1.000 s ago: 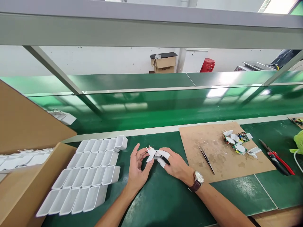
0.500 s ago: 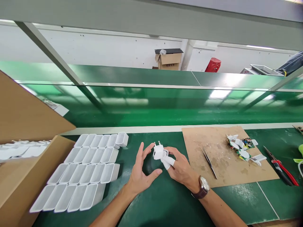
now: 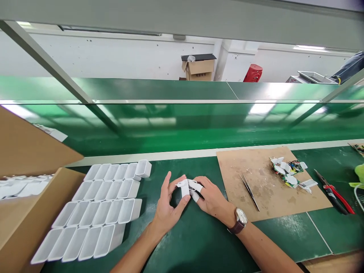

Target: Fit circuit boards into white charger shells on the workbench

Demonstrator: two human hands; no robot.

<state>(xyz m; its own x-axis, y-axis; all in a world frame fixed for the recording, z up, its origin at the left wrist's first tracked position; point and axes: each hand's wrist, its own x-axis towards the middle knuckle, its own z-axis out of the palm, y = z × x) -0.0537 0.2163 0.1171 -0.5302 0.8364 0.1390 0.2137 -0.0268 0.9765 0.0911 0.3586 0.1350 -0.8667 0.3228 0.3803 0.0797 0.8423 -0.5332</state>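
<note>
A small white plug housing (image 3: 184,188) is held between both hands over the green bench; its pins point left. My left hand (image 3: 167,206) has its thumb on the near side of the housing and its fingertips on the far side. From the right, my right hand (image 3: 213,199) grips the same piece with fingers that wear white finger cots. These fingers partly hide the housing. Rows of white open-topped plastic cases (image 3: 91,212) stand to the left of my hands. A pair of tweezers (image 3: 250,192) lies on a brown sheet (image 3: 239,208) to the right.
Several circuit boards with white parts (image 3: 290,172) lie on the brown sheet. Red-and-black pliers (image 3: 334,193) rest at its right. An open cardboard box (image 3: 57,212) with white pieces stands at far left. Behind the bench are a carton (image 3: 200,70) and a red object (image 3: 253,73).
The plug housing has been turned so its pins point left instead of up. My left hand has closed in from standing open beside it to touching it with thumb and fingers.
</note>
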